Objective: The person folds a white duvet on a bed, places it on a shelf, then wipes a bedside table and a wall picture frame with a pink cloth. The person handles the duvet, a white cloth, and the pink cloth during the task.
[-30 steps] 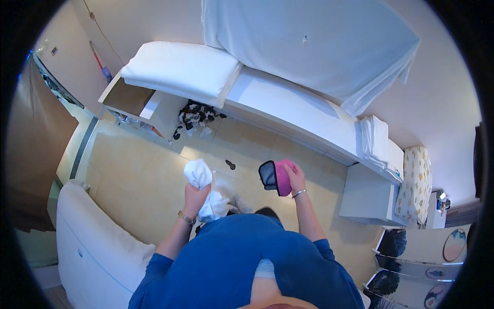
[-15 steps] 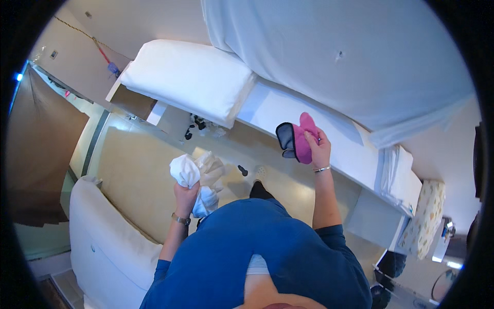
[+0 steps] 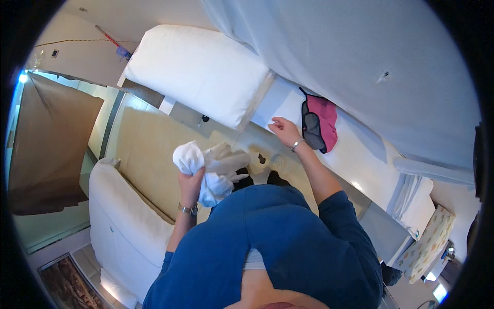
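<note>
In my left hand (image 3: 191, 186) is a bundle of crumpled white cloth (image 3: 215, 177), gripped at one end so that a rounded bulge stands above the fingers and the rest hangs to the right. My right hand (image 3: 284, 132), wearing a bracelet, is empty with its fingers loosely bent and apart. It hovers by the front edge of a long white bench (image 3: 368, 149). Just to its right, a pink cloth piece with grey lining and black trim (image 3: 328, 119) lies spread on the bench, apart from the fingers.
A thick white padded block (image 3: 198, 72) sits at the bench's left end, and folded white cloths (image 3: 411, 201) at its right. Behind hangs a pale blue-grey sheet (image 3: 355, 56). A white-covered seat (image 3: 126, 226) stands left of me. A dark item (image 3: 262, 158) lies on the floor.
My right hand has let go of the pink cloth piece, which now lies on the bench, and has moved left. The left hand still grips the white cloth. The view has shifted.
</note>
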Demonstrator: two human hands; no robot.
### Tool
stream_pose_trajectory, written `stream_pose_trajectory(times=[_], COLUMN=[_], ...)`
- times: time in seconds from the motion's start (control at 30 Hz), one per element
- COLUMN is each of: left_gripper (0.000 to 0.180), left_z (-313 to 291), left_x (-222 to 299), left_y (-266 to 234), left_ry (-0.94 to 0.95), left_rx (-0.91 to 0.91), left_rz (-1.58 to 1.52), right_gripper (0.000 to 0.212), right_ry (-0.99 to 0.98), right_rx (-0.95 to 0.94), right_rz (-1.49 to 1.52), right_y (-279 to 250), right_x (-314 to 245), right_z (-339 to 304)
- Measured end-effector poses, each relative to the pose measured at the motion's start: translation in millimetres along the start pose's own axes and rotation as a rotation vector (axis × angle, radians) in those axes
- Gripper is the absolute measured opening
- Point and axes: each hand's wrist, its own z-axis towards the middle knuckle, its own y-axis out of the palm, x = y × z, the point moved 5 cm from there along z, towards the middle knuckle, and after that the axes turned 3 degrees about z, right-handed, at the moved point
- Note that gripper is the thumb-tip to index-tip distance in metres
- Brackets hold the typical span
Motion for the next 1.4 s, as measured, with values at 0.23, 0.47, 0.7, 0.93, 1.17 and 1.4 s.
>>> stream_pose_trajectory(times=[0.23,0.47,0.7,0.93,1.17,1.4], left_gripper=[0.025,0.027,0.027,0.033,0.036,0.036], left_z=[78.6,114.4,141.7,172.3,196.5,210.9], left_x=[-19.5,-36.6,-51.9,-40.1,-28.8,-35.1], left_y=[-16.2,-47.8,-94.1,-111.0,-107.0,-93.7], left_ry=[-0.414,-0.337,-0.365,-0.316,-0.280,-0.330], left_rx=[0.006,0.009,0.038,-0.004,-0.097,-0.171], left_rz=[-0.546,-0.535,-0.558,-0.502,-0.451,-0.412], right_gripper=[0.047,0.054,0.062,0.071,0.062,0.058], right_ry=[0.323,0.487,0.494,0.439,0.152,0.218], right_rx=[-0.095,-0.025,0.153,0.244,0.454,0.509], right_rz=[0.346,0.686,0.898,1.057,0.900,0.510], right_y=[88.7,132.7,154.2,156.0,139.9,137.3], right_x=[6.1,-0.3,-9.3,-22.2,-118.4,-36.5], right_z=[35.6,46.6,61.8,77.9,72.4,65.4])
